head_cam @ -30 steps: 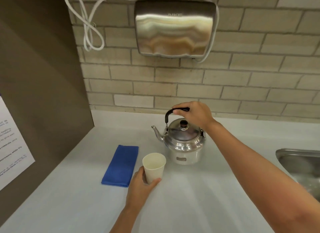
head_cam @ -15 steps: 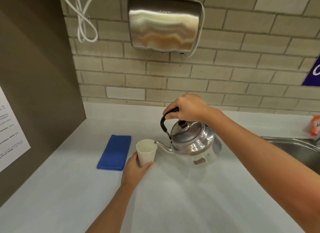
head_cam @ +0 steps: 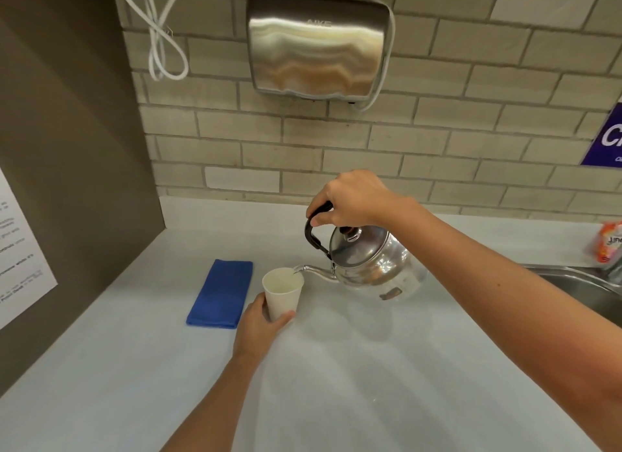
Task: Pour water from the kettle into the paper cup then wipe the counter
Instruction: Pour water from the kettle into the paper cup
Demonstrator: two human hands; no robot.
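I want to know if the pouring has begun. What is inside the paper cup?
The kettle spout tip sits over the rim of the paper cup. Only its pale inner wall shows; the bottom and any water level cannot be seen from this angle.

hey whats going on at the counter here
A person is pouring from a metal kettle into a paper cup. The right hand grips the kettle's black handle and tilts it so the spout sits over the cup's rim, while the left hand steadies the cup on the counter. A folded blue cloth lies untouched to the left of the cup, so wiping has not begun. A sink sits at the right edge.
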